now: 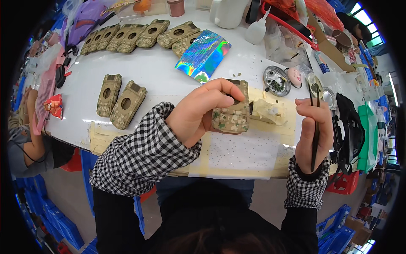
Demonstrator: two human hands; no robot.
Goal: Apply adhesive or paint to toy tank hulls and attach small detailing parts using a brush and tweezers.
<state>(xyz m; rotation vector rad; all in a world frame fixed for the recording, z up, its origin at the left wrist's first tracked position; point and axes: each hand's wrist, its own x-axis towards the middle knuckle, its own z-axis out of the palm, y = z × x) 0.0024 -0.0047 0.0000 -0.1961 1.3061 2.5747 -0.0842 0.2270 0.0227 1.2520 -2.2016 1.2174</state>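
Note:
My left hand [196, 106] is closed around a camouflage-patterned toy tank hull [231, 120], held above the table's front part. Thumb and fingers cover part of its upper end. To the right, my right hand [315, 127] grips dark tweezers [316, 142], which stand nearly upright between the fingers. Their upper tips overlap a small pale round piece with green bits [315, 88]; whether they touch it I cannot tell. A sheet of white paper [243, 154] scattered with tiny dark specks lies below the hull. Just right of the hull is a yellowish tape-covered block [268, 112].
Two similar hulls [127, 103] lie left of my left hand, and a row of several more [148, 34] runs along the back. A shiny holographic pouch [204, 55], a white squeeze bottle [256, 31] and a metal dish [277, 80] holding dark bits stand beyond. Another person's arm [36, 142] shows at left.

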